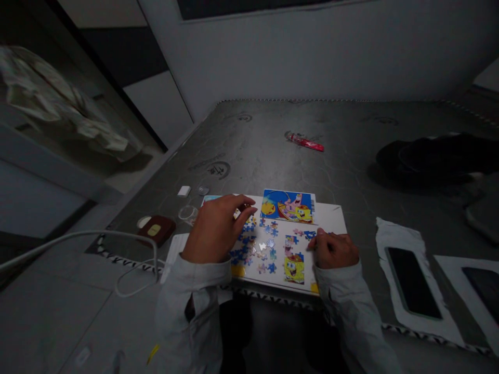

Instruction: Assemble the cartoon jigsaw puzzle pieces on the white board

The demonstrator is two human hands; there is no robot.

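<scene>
Resting on the white board [331, 214], our left hand [216, 228] spreads over loose puzzle pieces [257, 249]; our right hand [333, 249] curls, fingertips pressing one piece near the board's right edge

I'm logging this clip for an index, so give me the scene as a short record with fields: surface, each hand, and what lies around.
surface: grey patterned mat
work area: white board with loose jigsaw pieces
reference picture: cartoon card at the board's far edge
left hand: fingers bent over pieces at the board's left
right hand: resting on pieces at the board's right
nearby: red tube, phone, white cable
</scene>
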